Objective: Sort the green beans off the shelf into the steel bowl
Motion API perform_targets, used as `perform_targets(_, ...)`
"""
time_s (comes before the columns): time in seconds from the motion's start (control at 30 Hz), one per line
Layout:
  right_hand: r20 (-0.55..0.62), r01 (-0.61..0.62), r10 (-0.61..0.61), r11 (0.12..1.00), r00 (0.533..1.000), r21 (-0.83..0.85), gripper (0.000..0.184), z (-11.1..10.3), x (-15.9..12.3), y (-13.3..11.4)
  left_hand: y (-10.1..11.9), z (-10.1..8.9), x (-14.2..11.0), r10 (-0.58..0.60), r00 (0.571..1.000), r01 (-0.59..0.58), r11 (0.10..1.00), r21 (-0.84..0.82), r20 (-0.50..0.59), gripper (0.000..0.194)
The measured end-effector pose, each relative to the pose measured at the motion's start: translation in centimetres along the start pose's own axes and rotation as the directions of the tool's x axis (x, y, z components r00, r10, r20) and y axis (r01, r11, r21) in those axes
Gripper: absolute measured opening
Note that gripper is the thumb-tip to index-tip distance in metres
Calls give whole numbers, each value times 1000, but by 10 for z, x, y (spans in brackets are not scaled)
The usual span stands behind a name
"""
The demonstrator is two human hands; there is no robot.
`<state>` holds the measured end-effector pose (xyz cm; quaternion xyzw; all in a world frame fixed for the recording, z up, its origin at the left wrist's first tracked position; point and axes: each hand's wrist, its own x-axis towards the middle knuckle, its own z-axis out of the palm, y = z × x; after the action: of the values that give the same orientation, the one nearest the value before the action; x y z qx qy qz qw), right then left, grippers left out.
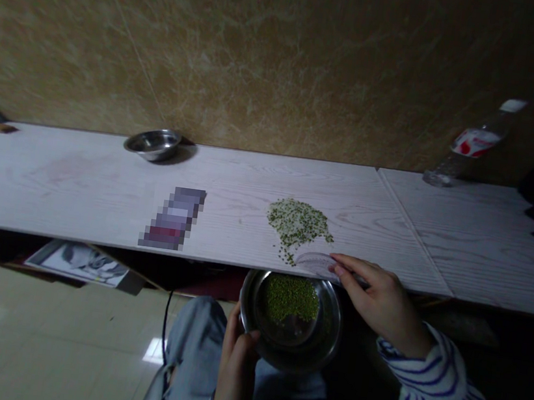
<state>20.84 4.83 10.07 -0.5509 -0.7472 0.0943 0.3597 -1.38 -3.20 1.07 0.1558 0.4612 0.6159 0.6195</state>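
The left hand (237, 373) grips the rim of a round steel bowl (327, 339) over the table's near edge, a dense mass of small green mung beans (291, 298) inside. The right hand (381, 300) pinches a thin translucent plastic disc (312, 263) on the grained white table (77, 181), touching a loose, rough heap of beans (296, 223). A shiny steel dish (152, 144) sits far left.

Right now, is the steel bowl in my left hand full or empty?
Neither: the steel bowl holds a patch of mung beans, with bare steel showing around them.
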Motion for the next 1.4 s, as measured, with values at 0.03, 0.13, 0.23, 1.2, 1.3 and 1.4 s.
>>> perform_targets(0.03,2,2,-2,1000,1000,-1,26,0,0,-1,0,0,0,-2,1000,2,1000,-1,8,52)
perform_targets(0.13,-1,9,-9,1000,1000,-9,26,-1,0,-3,0,1,-1,9,1000,-9,1000,3,22,51)
perform_targets(0.23,0,10,-10,1000,1000,-4,26,1,0,-5,0,2,-1,10,1000,-10,1000,5,6,53)
perform_targets(1.2,-4,3,-3,1000,1000,5,27,6,3,-3,1,1,-2,-2,1000,1,1000,15,28,50)
perform_targets(1.3,-10,3,-3,1000,1000,12,27,6,2,-2,2,2,-2,12,1000,-12,1000,14,16,49)
perform_targets(1.4,-10,0,0,1000,1000,20,27,6,0,-2,2,1,-1,23,1000,-24,1000,7,20,50)
